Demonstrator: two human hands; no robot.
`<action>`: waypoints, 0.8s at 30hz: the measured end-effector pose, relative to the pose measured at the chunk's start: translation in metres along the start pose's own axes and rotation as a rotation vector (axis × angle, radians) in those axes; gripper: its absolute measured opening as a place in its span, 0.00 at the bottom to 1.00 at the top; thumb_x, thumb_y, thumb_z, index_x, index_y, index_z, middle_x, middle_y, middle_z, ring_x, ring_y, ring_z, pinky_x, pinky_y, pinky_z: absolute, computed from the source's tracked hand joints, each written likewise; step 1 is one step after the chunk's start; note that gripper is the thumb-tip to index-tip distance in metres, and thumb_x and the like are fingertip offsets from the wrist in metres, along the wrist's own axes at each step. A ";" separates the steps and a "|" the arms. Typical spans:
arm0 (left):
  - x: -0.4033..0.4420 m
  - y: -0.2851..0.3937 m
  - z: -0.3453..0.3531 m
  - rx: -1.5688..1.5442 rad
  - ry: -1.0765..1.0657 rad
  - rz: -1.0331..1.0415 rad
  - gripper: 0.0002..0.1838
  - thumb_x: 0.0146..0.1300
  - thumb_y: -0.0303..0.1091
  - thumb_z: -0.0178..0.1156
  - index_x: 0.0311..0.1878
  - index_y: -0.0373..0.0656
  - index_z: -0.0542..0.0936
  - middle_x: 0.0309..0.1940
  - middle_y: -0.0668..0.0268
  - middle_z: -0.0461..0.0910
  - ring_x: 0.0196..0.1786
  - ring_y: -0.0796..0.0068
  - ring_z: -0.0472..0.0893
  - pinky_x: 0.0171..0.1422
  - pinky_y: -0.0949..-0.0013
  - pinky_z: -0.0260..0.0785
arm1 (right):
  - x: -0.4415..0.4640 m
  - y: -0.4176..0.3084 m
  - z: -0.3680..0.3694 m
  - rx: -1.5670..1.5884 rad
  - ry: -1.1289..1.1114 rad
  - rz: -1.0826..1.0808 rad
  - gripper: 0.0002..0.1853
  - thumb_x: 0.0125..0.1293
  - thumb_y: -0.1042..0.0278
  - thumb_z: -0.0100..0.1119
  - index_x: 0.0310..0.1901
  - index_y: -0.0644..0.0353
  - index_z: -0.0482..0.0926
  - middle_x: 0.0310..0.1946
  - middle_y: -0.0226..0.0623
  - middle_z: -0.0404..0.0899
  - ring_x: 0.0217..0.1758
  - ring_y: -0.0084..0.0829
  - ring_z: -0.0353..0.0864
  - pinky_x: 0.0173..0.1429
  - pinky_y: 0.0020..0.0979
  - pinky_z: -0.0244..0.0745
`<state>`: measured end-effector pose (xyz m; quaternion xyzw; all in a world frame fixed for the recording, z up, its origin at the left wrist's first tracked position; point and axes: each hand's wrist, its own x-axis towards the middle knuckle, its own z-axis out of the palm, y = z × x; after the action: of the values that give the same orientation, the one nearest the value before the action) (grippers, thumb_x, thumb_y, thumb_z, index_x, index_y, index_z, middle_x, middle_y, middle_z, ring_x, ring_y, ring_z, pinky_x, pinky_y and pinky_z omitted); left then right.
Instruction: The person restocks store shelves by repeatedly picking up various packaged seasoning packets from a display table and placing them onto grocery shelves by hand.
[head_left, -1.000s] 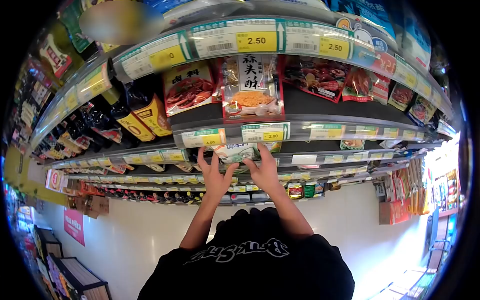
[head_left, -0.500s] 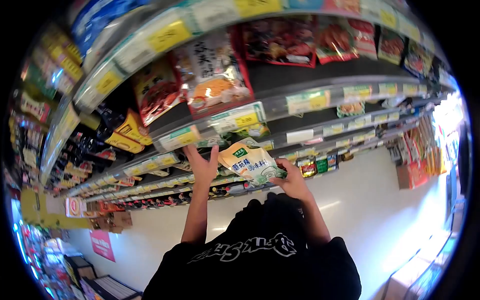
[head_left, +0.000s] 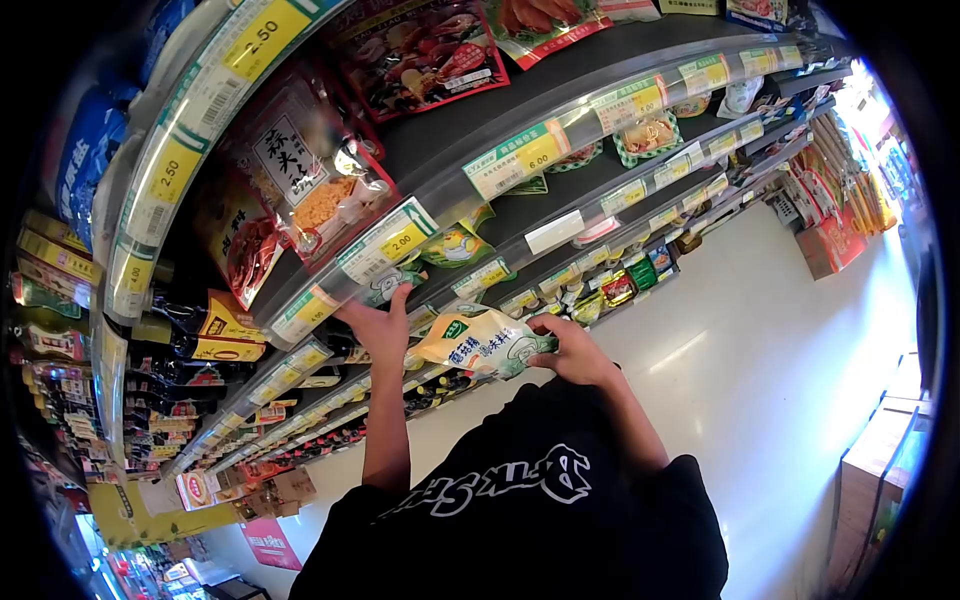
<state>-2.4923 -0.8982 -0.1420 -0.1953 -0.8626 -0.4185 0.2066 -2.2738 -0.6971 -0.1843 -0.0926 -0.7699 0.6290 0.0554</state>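
Observation:
A yellow and white seasoning bag (head_left: 478, 343) with a green logo hangs in front of the lower shelves, its right end gripped by my right hand (head_left: 575, 350). My left hand (head_left: 380, 325) is raised at the shelf edge, thumb apart from the other fingers, whose tips are partly hidden under the price strip. Just behind that hand lies a green and white packet (head_left: 388, 286) on the shelf. A yellow-green packet (head_left: 456, 246) sits to its right.
Above the hands, a shelf edge with price tags (head_left: 388, 240) runs diagonally. Red seasoning packets (head_left: 318, 190) stand on the upper shelf. Dark bottles (head_left: 190, 330) are at the left. A red box (head_left: 830, 240) stands at the right beside the pale floor (head_left: 690, 380).
The bag has come out from the shelf and is now in my right hand alone. My left hand has let go of it and stayed by the shelf. The view has turned.

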 end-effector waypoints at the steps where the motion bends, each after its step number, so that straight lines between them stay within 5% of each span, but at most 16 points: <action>1: 0.004 -0.005 -0.001 0.002 -0.014 0.003 0.62 0.49 0.48 0.75 0.74 0.34 0.41 0.65 0.38 0.47 0.68 0.43 0.55 0.71 0.53 0.49 | 0.000 -0.002 0.003 0.001 -0.007 0.000 0.26 0.50 0.75 0.72 0.52 0.63 0.74 0.44 0.42 0.79 0.48 0.36 0.77 0.55 0.33 0.71; 5: 0.013 -0.018 -0.010 0.137 -0.060 0.034 0.59 0.46 0.49 0.77 0.71 0.31 0.49 0.64 0.37 0.50 0.65 0.42 0.57 0.71 0.54 0.48 | 0.000 -0.008 0.019 0.083 0.014 0.000 0.25 0.50 0.76 0.71 0.51 0.65 0.73 0.44 0.40 0.79 0.48 0.32 0.77 0.56 0.32 0.71; 10: 0.009 -0.013 -0.024 0.099 -0.105 -0.135 0.62 0.46 0.52 0.76 0.73 0.34 0.43 0.64 0.38 0.51 0.65 0.37 0.60 0.68 0.50 0.56 | -0.008 -0.005 0.041 0.391 0.081 0.074 0.26 0.54 0.82 0.68 0.54 0.66 0.71 0.46 0.36 0.79 0.50 0.26 0.76 0.56 0.29 0.72; 14: 0.006 -0.019 -0.025 0.139 -0.063 -0.039 0.64 0.48 0.53 0.75 0.74 0.39 0.40 0.67 0.37 0.48 0.68 0.36 0.58 0.68 0.50 0.56 | -0.014 0.006 0.051 0.464 0.146 0.057 0.27 0.53 0.82 0.68 0.55 0.67 0.70 0.47 0.39 0.80 0.52 0.28 0.77 0.57 0.30 0.71; 17: -0.004 -0.008 -0.030 0.019 -0.080 -0.062 0.59 0.52 0.51 0.73 0.74 0.38 0.44 0.67 0.37 0.49 0.69 0.37 0.57 0.70 0.49 0.54 | -0.014 0.010 0.052 0.541 0.159 0.042 0.27 0.53 0.83 0.68 0.55 0.67 0.70 0.48 0.38 0.79 0.52 0.28 0.77 0.59 0.30 0.71; 23: -0.063 -0.011 -0.028 0.022 0.109 0.236 0.33 0.65 0.36 0.62 0.66 0.32 0.60 0.66 0.41 0.55 0.68 0.43 0.60 0.68 0.49 0.56 | -0.004 0.011 0.049 0.548 0.117 0.022 0.26 0.53 0.87 0.66 0.55 0.67 0.71 0.48 0.37 0.79 0.52 0.26 0.77 0.58 0.29 0.72; 24: -0.071 -0.004 -0.024 0.045 0.140 0.275 0.26 0.67 0.31 0.58 0.64 0.31 0.63 0.59 0.46 0.67 0.62 0.52 0.69 0.63 0.55 0.64 | 0.000 0.008 0.045 0.532 0.108 0.010 0.26 0.53 0.87 0.66 0.55 0.67 0.70 0.48 0.37 0.79 0.52 0.26 0.77 0.58 0.29 0.72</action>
<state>-2.4302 -0.9315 -0.1684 -0.2772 -0.8204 -0.3793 0.3261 -2.2824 -0.7391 -0.2011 -0.1122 -0.5729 0.8036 0.1157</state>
